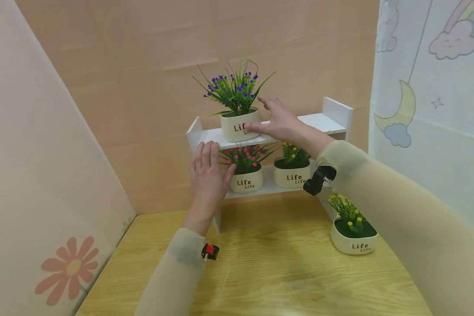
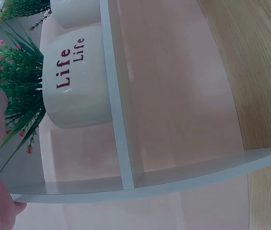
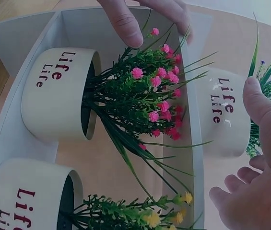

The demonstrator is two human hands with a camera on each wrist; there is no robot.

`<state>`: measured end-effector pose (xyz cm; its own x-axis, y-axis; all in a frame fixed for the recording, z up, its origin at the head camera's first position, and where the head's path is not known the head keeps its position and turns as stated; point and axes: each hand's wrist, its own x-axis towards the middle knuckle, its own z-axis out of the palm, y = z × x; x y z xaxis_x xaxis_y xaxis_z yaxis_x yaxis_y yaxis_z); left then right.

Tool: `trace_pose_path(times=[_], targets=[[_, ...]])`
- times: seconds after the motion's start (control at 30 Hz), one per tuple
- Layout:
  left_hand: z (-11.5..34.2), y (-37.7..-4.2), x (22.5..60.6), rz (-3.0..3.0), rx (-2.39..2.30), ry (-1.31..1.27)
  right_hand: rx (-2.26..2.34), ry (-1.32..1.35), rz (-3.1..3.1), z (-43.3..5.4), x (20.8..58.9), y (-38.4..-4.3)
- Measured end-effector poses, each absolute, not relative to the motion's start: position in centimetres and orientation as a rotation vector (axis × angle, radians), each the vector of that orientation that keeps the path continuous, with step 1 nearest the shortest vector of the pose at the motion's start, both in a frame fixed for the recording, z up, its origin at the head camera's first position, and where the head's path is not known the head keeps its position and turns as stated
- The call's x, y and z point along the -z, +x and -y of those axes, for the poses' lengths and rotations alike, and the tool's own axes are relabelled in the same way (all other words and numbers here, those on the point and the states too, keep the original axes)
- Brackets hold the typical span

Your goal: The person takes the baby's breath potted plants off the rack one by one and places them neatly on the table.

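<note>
A potted plant with purple flowers (image 1: 240, 125) stands on the top board of a white two-tier shelf (image 1: 314, 119). My right hand (image 1: 280, 120) is at that pot's right side, thumb at its front and fingers spread beside the leaves. Whether the fingers touch the pot is hard to tell. My left hand (image 1: 208, 175) rests at the shelf's upper left corner, fingers extended upward. Its thumb (image 3: 125, 28) points toward the pink-flowered plant (image 1: 246, 180) on the lower board. Right of that plant is a yellow-flowered one (image 1: 292, 173), partly behind my right wrist.
Another yellow-flowered pot (image 1: 354, 239) stands on the wooden table (image 1: 268, 272), by the shelf's right leg. A peach backdrop (image 1: 142, 109) hangs behind the shelf. Printed cloth walls (image 1: 430, 131) enclose both sides.
</note>
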<state>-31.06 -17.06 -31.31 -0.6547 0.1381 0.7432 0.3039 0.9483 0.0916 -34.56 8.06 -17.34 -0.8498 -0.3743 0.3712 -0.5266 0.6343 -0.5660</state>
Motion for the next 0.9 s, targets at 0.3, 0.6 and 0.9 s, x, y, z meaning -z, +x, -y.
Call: trace_pose_path(times=[0.3,0.6,0.9], targets=[[17.0,-31.1,31.4,2.273,0.239,-0.322,-1.095,0.711,2.665,-7.5,17.6,-35.2],[16.8,-31.1,31.2,2.293,0.234,-0.316,-1.28,0.734,2.644,-7.2,17.6,-35.7],[16.9,-31.1,31.2,2.298,0.241,-0.299,-1.348,0.802,2.634,-6.6,17.7,-36.3]])
